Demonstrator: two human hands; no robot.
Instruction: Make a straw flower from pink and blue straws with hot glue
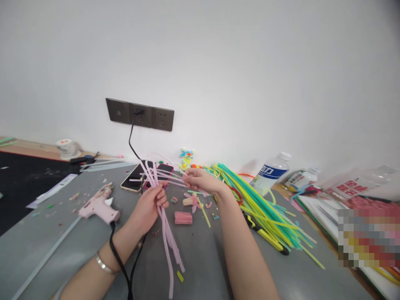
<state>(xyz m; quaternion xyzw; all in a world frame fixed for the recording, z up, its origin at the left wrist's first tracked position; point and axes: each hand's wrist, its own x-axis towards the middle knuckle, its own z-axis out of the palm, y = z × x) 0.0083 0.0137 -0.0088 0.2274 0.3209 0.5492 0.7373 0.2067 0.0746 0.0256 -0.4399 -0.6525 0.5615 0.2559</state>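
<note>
3 wall plates — blue-labelled bottle.

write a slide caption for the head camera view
Left hand grips pale pink pipe cleaners, right hand close by, a pink hot glue gun on the gray table.

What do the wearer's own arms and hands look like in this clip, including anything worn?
The left hand and right hand wear no gloves. A shiny, silver-coloured bracelet circles the left forearm. No sleeve, jewellery or marking shows on the visible part of the right forearm.
</note>
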